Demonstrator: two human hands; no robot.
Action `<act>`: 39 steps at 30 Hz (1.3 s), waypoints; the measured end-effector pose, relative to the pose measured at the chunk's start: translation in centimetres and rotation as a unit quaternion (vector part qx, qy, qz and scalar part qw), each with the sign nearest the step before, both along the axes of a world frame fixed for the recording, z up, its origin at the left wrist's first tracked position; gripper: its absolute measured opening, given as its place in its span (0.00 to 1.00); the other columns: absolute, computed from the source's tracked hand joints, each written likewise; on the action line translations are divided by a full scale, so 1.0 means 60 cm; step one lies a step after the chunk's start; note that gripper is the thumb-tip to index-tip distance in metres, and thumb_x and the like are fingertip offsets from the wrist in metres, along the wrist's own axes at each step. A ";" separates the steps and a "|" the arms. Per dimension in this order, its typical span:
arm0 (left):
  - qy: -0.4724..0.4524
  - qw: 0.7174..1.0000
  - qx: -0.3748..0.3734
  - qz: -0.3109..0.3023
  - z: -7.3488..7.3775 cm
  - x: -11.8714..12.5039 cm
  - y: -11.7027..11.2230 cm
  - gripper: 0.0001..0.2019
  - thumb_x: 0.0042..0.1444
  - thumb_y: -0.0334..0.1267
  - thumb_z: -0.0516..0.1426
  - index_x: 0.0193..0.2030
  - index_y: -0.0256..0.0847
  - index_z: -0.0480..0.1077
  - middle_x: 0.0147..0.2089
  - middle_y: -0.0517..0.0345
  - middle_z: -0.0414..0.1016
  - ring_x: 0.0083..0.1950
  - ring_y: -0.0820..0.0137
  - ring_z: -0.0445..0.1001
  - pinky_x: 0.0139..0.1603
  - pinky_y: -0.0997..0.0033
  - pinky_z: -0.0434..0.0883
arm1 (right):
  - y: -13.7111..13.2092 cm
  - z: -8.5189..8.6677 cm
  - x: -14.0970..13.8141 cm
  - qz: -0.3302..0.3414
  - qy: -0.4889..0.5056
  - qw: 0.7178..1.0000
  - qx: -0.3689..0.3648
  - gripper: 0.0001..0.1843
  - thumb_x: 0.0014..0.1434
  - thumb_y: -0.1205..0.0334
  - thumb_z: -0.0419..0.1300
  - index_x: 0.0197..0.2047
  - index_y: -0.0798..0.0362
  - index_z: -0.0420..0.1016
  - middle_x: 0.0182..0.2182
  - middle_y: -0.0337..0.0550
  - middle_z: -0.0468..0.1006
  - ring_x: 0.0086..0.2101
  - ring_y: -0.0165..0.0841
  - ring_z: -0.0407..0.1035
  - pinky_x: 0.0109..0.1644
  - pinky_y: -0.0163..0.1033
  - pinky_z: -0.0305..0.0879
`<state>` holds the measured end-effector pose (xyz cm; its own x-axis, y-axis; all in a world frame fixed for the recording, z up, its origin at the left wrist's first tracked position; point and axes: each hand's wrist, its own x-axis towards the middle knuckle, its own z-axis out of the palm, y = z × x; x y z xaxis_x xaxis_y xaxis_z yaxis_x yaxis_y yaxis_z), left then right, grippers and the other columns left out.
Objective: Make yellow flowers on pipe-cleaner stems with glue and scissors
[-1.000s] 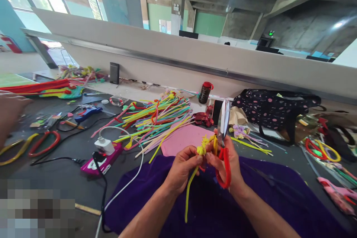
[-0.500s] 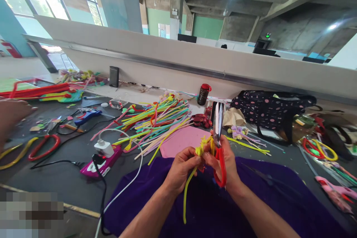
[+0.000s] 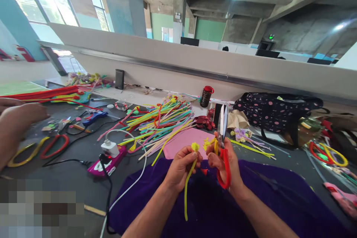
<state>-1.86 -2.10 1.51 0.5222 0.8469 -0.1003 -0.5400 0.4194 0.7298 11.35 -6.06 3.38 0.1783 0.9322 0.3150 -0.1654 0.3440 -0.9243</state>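
My left hand (image 3: 182, 165) pinches a yellow pipe cleaner (image 3: 187, 189); its bunched top (image 3: 195, 146) pokes above my fingers and its tail hangs down. My right hand (image 3: 227, 160) is closed around scissors (image 3: 227, 169) with red and yellow handles, blades pointing up. A crumpled yellow piece (image 3: 209, 143) shows by the right fingertips; whether they grip it is hard to make out. Below both hands spreads dark purple cloth (image 3: 223, 208). Just beyond them lies a pink sheet (image 3: 178, 144), with a heap of coloured pipe cleaners (image 3: 164, 119) to its left.
At left, another person's hands (image 3: 22, 119) reach over the table near more scissors (image 3: 57, 145). A magenta power strip (image 3: 107, 161) with a white cable stands left of the cloth. Behind are a dark bottle (image 3: 206, 96), a patterned bag (image 3: 276, 113) and a glass jar (image 3: 308, 130).
My hands have moved apart; the yellow bunched top now stands clear in my left hand. The scissors stay in my right. The other person's hands reach further into view.
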 end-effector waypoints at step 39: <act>-0.064 0.993 0.042 0.085 -0.002 -0.005 -0.004 0.05 0.47 0.28 0.58 0.32 0.38 0.69 0.28 0.62 0.73 0.23 0.80 0.68 0.25 0.81 0.64 | -0.007 -0.039 0.008 -0.054 -0.421 0.902 0.074 0.37 0.41 0.69 0.61 0.55 0.48 0.55 0.38 0.41 0.66 0.33 0.33 0.62 0.36 0.39 0.61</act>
<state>-2.19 -2.34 1.36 0.3752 0.9264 0.0319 -0.6878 0.2551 0.6796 11.82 -6.47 1.02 -0.0955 0.8607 0.5001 0.6157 0.4459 -0.6497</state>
